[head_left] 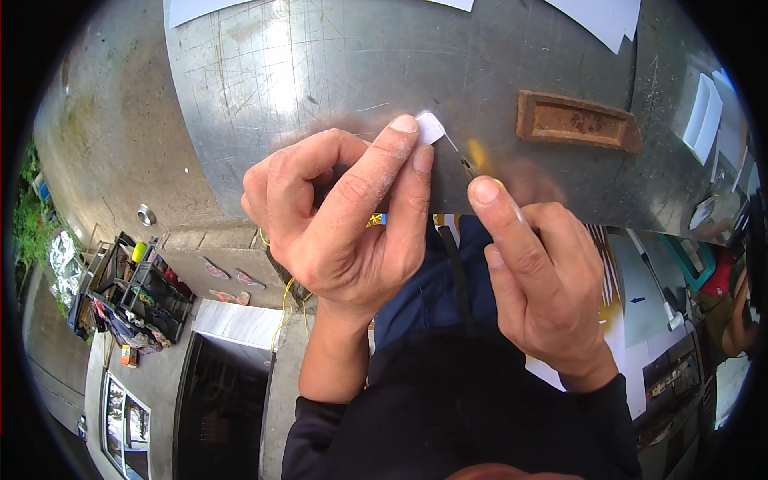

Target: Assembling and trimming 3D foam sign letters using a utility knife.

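My left hand (340, 216) pinches a small white piece (431, 128) with a rounded outer edge between thumb and fingertips, above a scratched metal tabletop (344, 72). Pale dust coats some of those fingers. Just to the right, my right hand (544, 276) is closed around a slim hand tool (470, 166) with a narrow metal tip and a bit of yellow. Its handle is mostly hidden in my grip, so I cannot make out its exact kind. A thin pale line runs from the white piece down toward the tool's tip.
A rusty brown, shallow trough-shaped block (578, 122) lies on the tabletop to the right. White sheets (596, 20) rest along the far edge, with folded white pieces (704, 116) at far right. At lower left stands a cluttered rack (132, 292); slippers (214, 269) lie nearby.
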Motion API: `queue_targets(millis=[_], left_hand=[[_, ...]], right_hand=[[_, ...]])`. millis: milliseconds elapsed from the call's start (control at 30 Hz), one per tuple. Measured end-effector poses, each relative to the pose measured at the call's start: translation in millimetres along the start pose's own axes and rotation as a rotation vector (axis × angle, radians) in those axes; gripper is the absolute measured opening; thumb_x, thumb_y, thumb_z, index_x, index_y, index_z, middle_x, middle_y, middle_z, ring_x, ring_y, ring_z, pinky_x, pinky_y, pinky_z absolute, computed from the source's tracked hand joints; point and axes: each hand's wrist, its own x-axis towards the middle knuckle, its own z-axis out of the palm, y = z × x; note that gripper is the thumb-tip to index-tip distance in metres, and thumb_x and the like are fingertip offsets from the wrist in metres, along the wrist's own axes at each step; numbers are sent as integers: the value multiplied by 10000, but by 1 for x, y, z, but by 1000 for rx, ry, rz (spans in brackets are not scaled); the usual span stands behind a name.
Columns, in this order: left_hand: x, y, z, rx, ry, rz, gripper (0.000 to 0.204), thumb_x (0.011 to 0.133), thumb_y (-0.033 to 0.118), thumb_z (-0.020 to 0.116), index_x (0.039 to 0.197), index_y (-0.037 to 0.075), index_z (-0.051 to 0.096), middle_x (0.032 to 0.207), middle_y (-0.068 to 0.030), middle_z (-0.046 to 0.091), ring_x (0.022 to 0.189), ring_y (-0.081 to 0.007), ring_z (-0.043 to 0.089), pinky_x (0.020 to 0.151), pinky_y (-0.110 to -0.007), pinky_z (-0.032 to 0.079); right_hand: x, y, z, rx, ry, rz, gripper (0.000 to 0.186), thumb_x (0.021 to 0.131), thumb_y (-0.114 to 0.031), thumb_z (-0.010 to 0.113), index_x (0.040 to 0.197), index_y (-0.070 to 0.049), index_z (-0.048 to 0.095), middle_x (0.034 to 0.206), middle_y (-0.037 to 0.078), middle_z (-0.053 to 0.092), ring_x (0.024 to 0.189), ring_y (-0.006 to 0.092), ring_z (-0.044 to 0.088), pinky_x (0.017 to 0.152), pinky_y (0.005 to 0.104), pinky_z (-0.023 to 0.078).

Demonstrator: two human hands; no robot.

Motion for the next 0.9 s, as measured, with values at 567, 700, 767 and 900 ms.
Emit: queue_targets(millis=[567,700,767,900], left_hand=[[-3,1,3,-19,8,-6,341,746,8,878,1075,71,811,862,-6,606,851,-136,533,762,-255,416],[-4,1,1,-27,12,-24,341,750,-21,863,1075,62,807,898,-21,588,861,-140,534,744,-257,432],[-3,2,1,-28,8,-23,338,751,-24,861,1073,61,808,896,-22,588,861,-141,534,747,-257,431],[-4,0,-1,-2,-12,-8,335,752,-33,854,1071,59,808,895,-25,586,859,-143,533,751,-257,429]], right_hand=[[1,0,3,11,21,26,671,797,69,695,1436,-116,616,796,67,524,673,225,523,613,351,444],[1,-1,6,8,53,29,666,791,61,710,1423,-137,634,781,61,510,657,221,514,591,354,436],[1,-3,5,11,70,42,666,790,60,715,1420,-143,638,776,58,504,650,220,512,583,354,433],[2,-4,5,-12,61,55,664,798,53,730,1417,-171,643,765,54,490,644,219,514,573,350,430]])
